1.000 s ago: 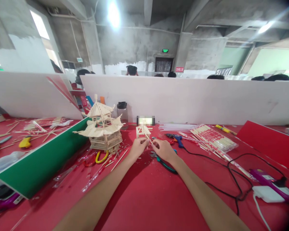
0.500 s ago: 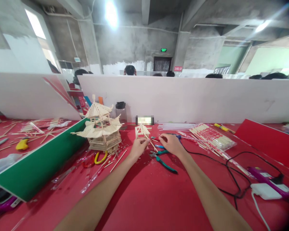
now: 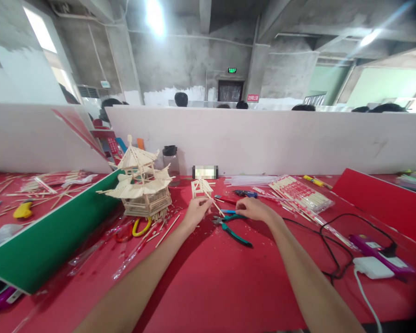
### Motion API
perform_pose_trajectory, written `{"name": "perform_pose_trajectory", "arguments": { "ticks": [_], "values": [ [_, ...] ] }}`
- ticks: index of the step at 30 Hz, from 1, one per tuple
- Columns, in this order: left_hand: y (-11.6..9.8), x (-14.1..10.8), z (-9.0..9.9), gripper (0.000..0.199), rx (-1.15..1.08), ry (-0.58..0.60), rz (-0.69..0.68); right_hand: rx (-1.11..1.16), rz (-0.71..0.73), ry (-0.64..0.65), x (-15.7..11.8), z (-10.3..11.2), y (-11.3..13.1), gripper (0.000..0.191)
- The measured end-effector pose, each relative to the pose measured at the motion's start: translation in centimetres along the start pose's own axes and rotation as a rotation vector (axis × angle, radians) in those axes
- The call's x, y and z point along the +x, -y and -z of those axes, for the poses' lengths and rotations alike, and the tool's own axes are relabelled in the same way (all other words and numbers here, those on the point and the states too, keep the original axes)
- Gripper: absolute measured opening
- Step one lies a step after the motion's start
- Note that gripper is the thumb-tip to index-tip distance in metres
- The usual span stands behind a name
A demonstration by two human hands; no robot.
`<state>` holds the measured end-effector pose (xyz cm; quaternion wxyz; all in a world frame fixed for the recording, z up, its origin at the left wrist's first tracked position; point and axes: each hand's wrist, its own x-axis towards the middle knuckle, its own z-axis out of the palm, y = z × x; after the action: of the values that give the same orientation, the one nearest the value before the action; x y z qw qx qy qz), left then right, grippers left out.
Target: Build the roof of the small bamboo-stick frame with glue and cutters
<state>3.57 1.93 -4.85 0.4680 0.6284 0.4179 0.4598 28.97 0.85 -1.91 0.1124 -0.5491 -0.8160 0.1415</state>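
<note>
My left hand (image 3: 197, 214) pinches a thin wooden stick (image 3: 219, 209), which slants down to the right from the fingertips. Just behind that hand stands a small frame model of wooden sticks (image 3: 201, 187). My right hand (image 3: 256, 208) has its fingers closed at the right end of a slim blue tool (image 3: 228, 211), over the upper handle of the diagonal cutters (image 3: 234, 233). What its fingertips grip, if anything, is hidden. The cutters lie spread apart on the red table between my hands, green handles to the right.
A stick-built pagoda (image 3: 145, 189) stands left, beside a green board (image 3: 55, 231) and yellow-handled scissors (image 3: 142, 227). A glue gun (image 3: 245, 193) lies beyond my right hand. Packed sticks (image 3: 301, 194), a black cable (image 3: 333, 268) and a purple power strip (image 3: 381, 256) lie right.
My right hand has moved down and slightly right, away from the glue gun to the blue tool and cutters. The left hand still pinches the stick. The view has shifted slightly.
</note>
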Motion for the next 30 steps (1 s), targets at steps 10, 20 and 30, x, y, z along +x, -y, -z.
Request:
{"name": "perform_pose_trajectory", "arguments": {
  "ticks": [10, 20, 30],
  "values": [
    [0.1, 0.0, -0.1, 0.04, -0.019, 0.002, -0.002, -0.065, -0.058, -0.152, 1.2, -1.9, 0.1, 0.021],
    [0.0, 0.1, 0.0, 0.04, -0.033, -0.004, 0.003, -0.114, -0.109, -0.173, 1.9, -2.2, 1.1, 0.013],
    [-0.1, 0.0, 0.1, 0.043, -0.022, -0.006, 0.007, -0.021, -0.017, -0.245, 2.1, -2.6, 1.1, 0.03]
  ]
}}
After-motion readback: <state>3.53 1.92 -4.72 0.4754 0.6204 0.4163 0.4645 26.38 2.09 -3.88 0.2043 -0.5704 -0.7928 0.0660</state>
